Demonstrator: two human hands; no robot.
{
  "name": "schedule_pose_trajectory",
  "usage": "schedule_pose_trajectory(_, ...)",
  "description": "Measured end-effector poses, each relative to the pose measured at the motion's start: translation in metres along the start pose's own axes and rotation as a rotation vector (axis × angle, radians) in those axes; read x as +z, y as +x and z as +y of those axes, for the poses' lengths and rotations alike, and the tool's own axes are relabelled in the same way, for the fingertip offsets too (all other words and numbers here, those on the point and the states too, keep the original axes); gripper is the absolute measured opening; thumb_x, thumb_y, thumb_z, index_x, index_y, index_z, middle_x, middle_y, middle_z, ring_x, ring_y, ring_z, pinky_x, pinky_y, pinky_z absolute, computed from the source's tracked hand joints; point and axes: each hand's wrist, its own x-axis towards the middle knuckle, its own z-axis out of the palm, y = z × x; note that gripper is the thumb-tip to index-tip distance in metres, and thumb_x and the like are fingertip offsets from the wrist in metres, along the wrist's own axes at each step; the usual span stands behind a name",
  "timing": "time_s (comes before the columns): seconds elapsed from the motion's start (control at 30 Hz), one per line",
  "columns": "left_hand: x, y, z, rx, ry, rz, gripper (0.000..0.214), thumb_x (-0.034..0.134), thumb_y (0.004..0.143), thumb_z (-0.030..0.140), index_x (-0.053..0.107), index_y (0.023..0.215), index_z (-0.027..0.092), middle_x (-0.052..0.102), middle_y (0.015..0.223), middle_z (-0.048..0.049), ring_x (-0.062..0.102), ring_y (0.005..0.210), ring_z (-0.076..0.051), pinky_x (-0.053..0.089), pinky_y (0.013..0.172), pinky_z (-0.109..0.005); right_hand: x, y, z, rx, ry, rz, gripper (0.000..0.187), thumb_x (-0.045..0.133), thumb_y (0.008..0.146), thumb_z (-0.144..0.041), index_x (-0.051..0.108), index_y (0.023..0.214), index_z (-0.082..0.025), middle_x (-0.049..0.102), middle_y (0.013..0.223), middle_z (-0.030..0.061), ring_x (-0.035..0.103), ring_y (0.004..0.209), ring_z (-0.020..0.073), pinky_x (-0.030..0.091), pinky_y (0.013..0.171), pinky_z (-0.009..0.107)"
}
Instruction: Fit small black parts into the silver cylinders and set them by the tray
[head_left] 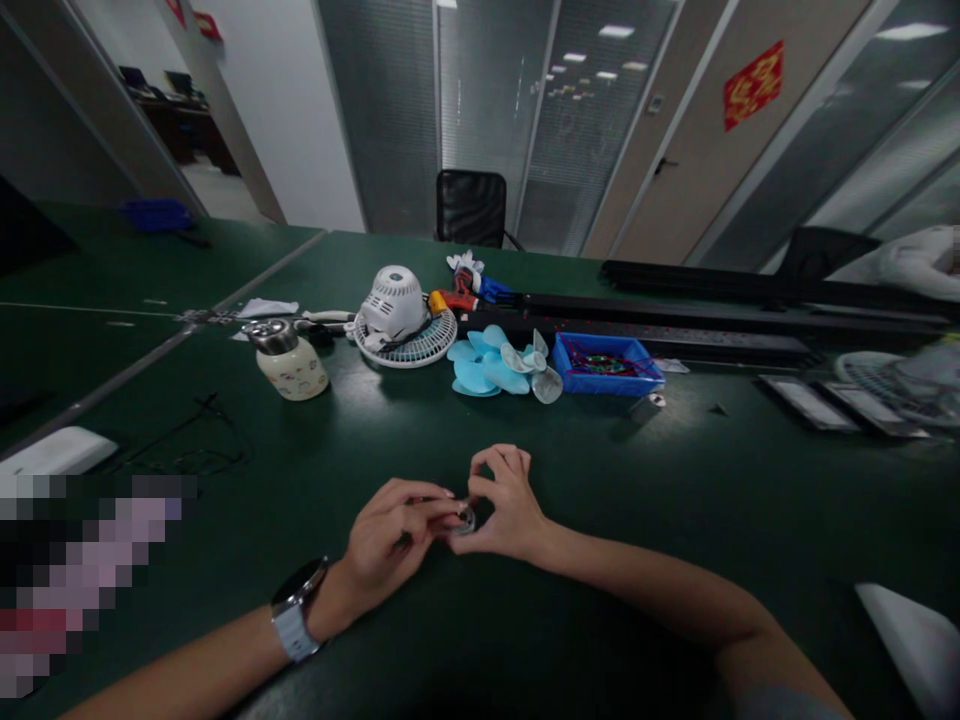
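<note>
Between my two hands, low over the green table (375, 455), is a small round part (466, 518) with a shiny metallic rim; its exact kind is too small to make out. My left hand (397, 535), with a watch (300, 590) on the wrist, pinches it from the left with the fingertips. On the other side, my right hand (506, 510) has thumb and fingers curled around the same part. The fingers partly hide it.
Beyond my hands lie a white fan housing (394, 303), light-blue fan blades (476, 375), clear blades (547, 384) and a blue bin (611, 383) of wires. A small metal cylinder (646, 406) is near the bin. At left stands a cream jar (296, 372); black bars (675, 343) run right.
</note>
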Motion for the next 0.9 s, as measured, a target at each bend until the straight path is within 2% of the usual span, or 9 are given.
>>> schedule_pose_trajectory(0.1, 0.001, -0.003, -0.016, -0.226, -0.007, 0.075, 0.021, 0.066, 0.083, 0.01, 0.051, 0.075, 0.021, 0.075, 0.092, -0.0052, 0.071, 0.094, -0.02, 0.058, 0.078, -0.034, -0.001, 0.0, 0.001, 0.026, 0.012, -0.004, 0.044, 0.078, 0.055, -0.059, 0.06, 0.062, -0.019, 0.056, 0.093, 0.0039, 0.045, 0.098, 0.0232, 0.03, 0.081, 0.038)
schedule_pose_trajectory(0.17, 0.004, -0.003, -0.029, -0.393, -0.07, -0.025, 0.015, 0.062, 0.086, 0.017, 0.051, 0.076, 0.022, 0.074, 0.09, -0.0057, 0.073, 0.088, -0.021, 0.06, 0.074, -0.034, -0.002, 0.0, 0.003, 0.035, 0.007, 0.003, 0.044, 0.078, 0.056, -0.059, 0.059, 0.061, -0.019, 0.056, 0.093, 0.004, 0.045, 0.098, 0.0233, 0.03, 0.082, 0.039)
schedule_pose_trajectory(0.27, 0.009, -0.003, -0.041, -0.468, -0.138, -0.164, 0.011, 0.061, 0.086, 0.022, 0.053, 0.079, 0.022, 0.075, 0.086, -0.0033, 0.076, 0.08, -0.02, 0.062, 0.069, -0.032, -0.004, -0.001, 0.004, 0.04, 0.004, 0.017, 0.044, 0.079, 0.055, -0.057, 0.059, 0.06, -0.019, 0.056, 0.094, 0.0043, 0.045, 0.098, 0.0236, 0.031, 0.082, 0.039)
schedule_pose_trajectory(0.37, 0.01, -0.002, -0.042, -0.514, -0.168, -0.224, 0.012, 0.063, 0.086, 0.027, 0.056, 0.095, 0.023, 0.077, 0.093, -0.0033, 0.075, 0.088, -0.021, 0.062, 0.077, -0.034, -0.004, -0.002, 0.002, 0.04, 0.003, 0.004, 0.043, 0.078, 0.056, -0.057, 0.059, 0.061, -0.019, 0.057, 0.094, 0.0047, 0.046, 0.099, 0.0236, 0.031, 0.083, 0.039)
schedule_pose_trajectory(0.5, 0.007, -0.002, -0.042, -0.676, -0.207, -0.153, 0.026, 0.056, 0.091, 0.039, 0.051, 0.111, 0.023, 0.075, 0.11, -0.0087, 0.069, 0.107, -0.025, 0.054, 0.093, -0.042, -0.007, -0.001, 0.003, 0.035, -0.036, -0.044, 0.044, 0.075, 0.059, -0.061, 0.06, 0.064, -0.019, 0.058, 0.097, 0.0051, 0.046, 0.1, 0.0243, 0.031, 0.084, 0.039)
schedule_pose_trajectory(0.6, 0.005, -0.003, -0.047, -0.799, -0.247, -0.035, 0.033, 0.049, 0.094, 0.046, 0.049, 0.113, 0.02, 0.074, 0.107, -0.0123, 0.07, 0.103, -0.027, 0.055, 0.089, -0.045, -0.014, 0.002, 0.015, -0.024, -0.151, -0.008, 0.043, 0.071, 0.064, -0.061, 0.061, 0.068, -0.02, 0.059, 0.098, 0.0061, 0.046, 0.102, 0.026, 0.029, 0.085, 0.042)
schedule_pose_trajectory(0.73, 0.004, -0.003, -0.05, -0.816, -0.253, -0.019, 0.033, 0.049, 0.094, 0.046, 0.05, 0.111, 0.018, 0.074, 0.101, -0.0119, 0.071, 0.096, -0.026, 0.055, 0.085, -0.043, -0.019, 0.004, 0.041, -0.036, -0.25, 0.049, 0.039, 0.068, 0.067, -0.058, 0.059, 0.07, -0.02, 0.06, 0.098, 0.0074, 0.047, 0.101, 0.0274, 0.028, 0.086, 0.043)
schedule_pose_trajectory(0.83, 0.003, -0.002, -0.048, -0.8, -0.234, -0.046, 0.03, 0.05, 0.094, 0.045, 0.052, 0.108, 0.018, 0.074, 0.096, -0.0099, 0.071, 0.094, -0.025, 0.054, 0.085, -0.042, -0.016, 0.005, 0.052, 0.026, -0.16, 0.032, 0.036, 0.071, 0.065, -0.053, 0.056, 0.07, -0.02, 0.06, 0.095, 0.0062, 0.048, 0.099, 0.0257, 0.031, 0.086, 0.041)
schedule_pose_trajectory(0.9, 0.003, -0.002, -0.047, -0.793, -0.219, -0.057, 0.028, 0.051, 0.093, 0.044, 0.052, 0.107, 0.019, 0.073, 0.095, -0.0092, 0.071, 0.093, -0.025, 0.054, 0.084, -0.041, -0.012, 0.005, 0.053, 0.004, -0.084, -0.018, 0.034, 0.071, 0.067, -0.05, 0.056, 0.073, -0.02, 0.06, 0.092, 0.0055, 0.051, 0.096, 0.0234, 0.033, 0.085, 0.039)
